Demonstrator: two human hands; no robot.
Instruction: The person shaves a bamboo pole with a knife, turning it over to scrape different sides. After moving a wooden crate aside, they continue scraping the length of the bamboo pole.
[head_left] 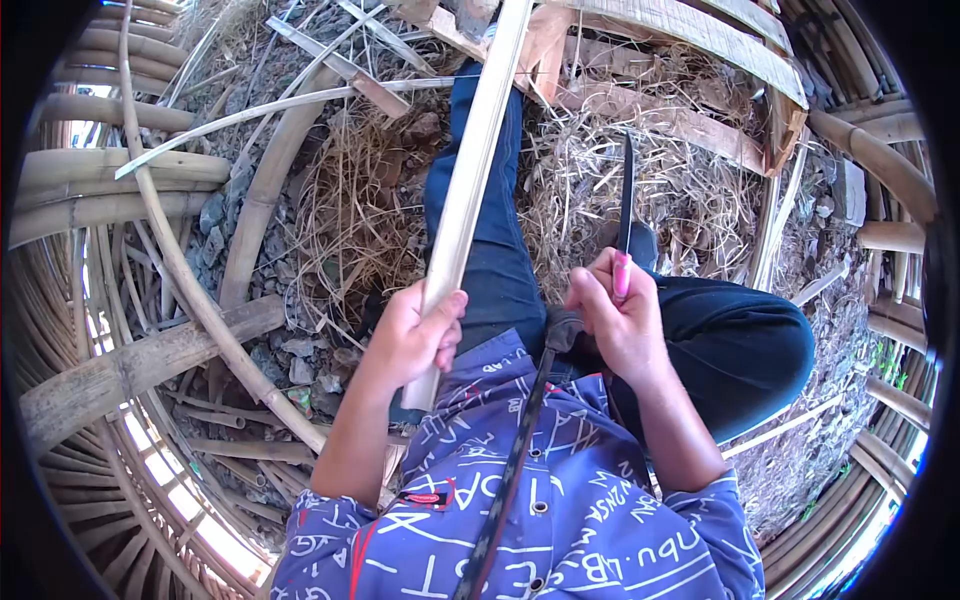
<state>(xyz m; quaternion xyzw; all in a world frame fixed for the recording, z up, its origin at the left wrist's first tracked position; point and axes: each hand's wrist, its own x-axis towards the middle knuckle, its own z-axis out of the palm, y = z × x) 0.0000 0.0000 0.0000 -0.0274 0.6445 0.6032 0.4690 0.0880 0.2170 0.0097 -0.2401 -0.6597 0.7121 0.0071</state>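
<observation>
My left hand (423, 330) is wrapped round the lower part of a long, pale bamboo strip (475, 150). The strip slants up over my outstretched leg and runs past the top of the view. In my right hand (622, 315) is a knife (627, 190) with a pink handle and a narrow dark blade, held point up. Blade and strip are apart, with my legs and some shavings showing between them. A dark strap (515, 440) hangs down the front of my patterned blue shirt.
Pale shavings (600, 165) and dry straw (360, 190) cover the ground ahead. A wooden slatted frame (690, 40) stands at upper right. Bamboo poles (110, 375) and grey stones (300, 370) lie at left. Bamboo slat walls (895, 235) curve round both sides.
</observation>
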